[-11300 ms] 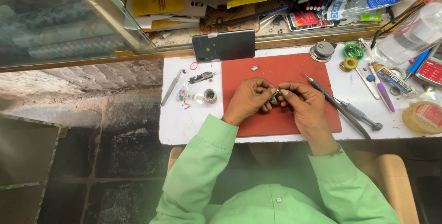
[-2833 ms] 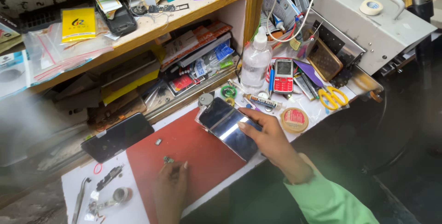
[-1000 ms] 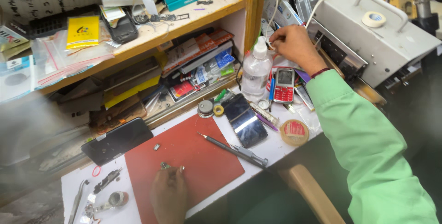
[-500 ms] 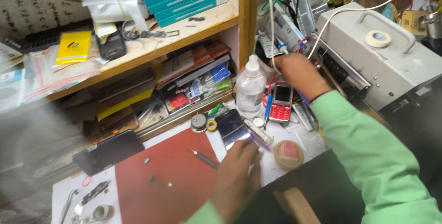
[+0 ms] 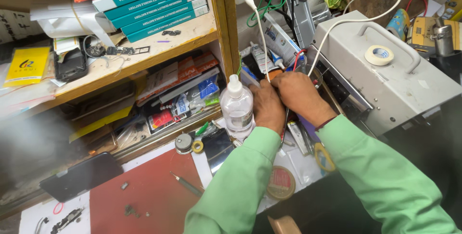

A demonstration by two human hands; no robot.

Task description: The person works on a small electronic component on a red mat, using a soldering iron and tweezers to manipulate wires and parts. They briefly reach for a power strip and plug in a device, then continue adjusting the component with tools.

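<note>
Bright, even light falls from above across the bench; colours are vivid and the green sleeves almost glow. Shadows are soft and short, darkest under the wooden shelf [image 5: 144, 65]. There is pale glare on the grey machine [image 5: 409, 85]. The left edge smears into a hazy grey blur, out of focus. Lines bow slightly toward the corners. The centre is sharp.

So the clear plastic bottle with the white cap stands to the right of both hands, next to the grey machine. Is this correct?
Not quite. In the head view the clear plastic bottle with the white cap stands to the left of both hands, beside the left hand. The right hand lies between the bottle and the grey machine, so the bottle is not next to it.
</note>
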